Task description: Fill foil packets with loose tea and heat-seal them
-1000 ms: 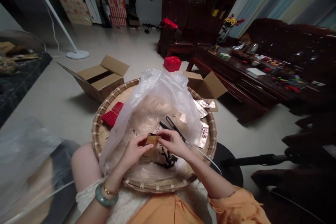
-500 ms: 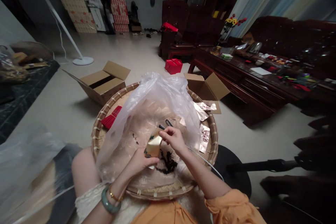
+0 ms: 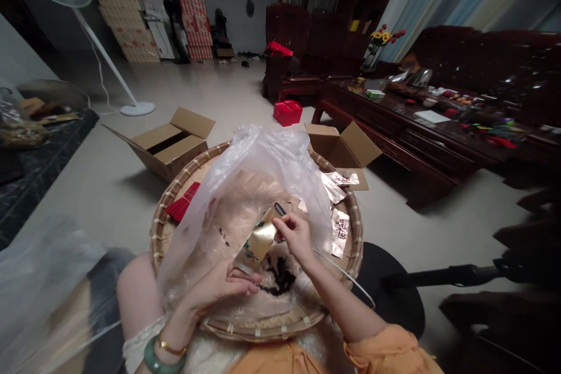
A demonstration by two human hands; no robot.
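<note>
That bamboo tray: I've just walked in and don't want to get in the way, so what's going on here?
A seated person holds a gold foil packet by its corner in their right hand, while their open left hand sits just below it. They're working over a round woven tray with a clear plastic bag draped across it. Dark crumbs lie under the hands, silver printed packets lie to the right, and red packets lie to the left.
</note>
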